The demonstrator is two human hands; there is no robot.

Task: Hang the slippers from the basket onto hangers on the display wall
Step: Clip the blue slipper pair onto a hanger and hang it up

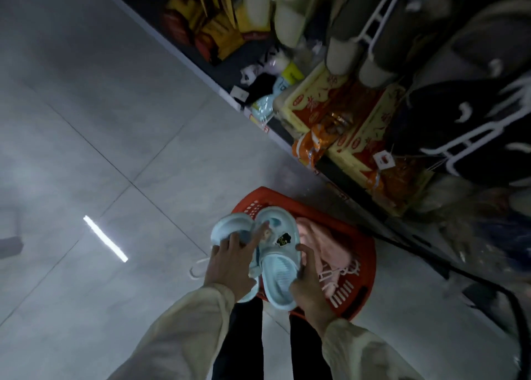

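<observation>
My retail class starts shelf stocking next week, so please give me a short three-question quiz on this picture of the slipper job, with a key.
1. True or false: the light blue slippers lie untouched in the red basket.
2. What colour is the soft item left in the basket? A pink, B green, C black.
3. Fill in: the basket stands on the ____.

Key
1. False: the left hand and the right hand both hold them over the basket.
2. A.
3. Floor.
</observation>
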